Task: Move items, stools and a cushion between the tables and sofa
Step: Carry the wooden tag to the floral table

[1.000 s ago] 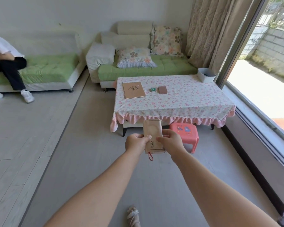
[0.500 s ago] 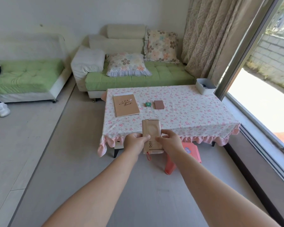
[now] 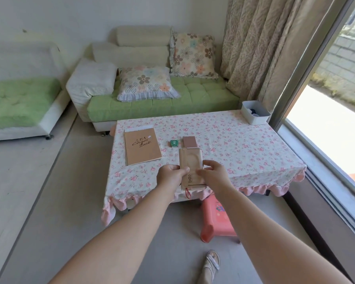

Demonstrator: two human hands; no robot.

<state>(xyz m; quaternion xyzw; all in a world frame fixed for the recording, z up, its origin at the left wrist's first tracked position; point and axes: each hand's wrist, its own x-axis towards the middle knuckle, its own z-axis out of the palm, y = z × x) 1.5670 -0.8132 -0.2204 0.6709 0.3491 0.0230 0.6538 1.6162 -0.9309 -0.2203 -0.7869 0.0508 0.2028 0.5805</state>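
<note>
Head view: both hands, left and right, pinch a tan pouch above the table.

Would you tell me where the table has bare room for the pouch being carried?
Free: the cloth between the brown card and the white bin, and the near right corner. Crowded: the left, with notebook, green box and card close together.

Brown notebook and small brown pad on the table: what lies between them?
In the head view, a small green item sits on the tablecloth between the brown notebook and the small brown pad, apart from both.
</note>
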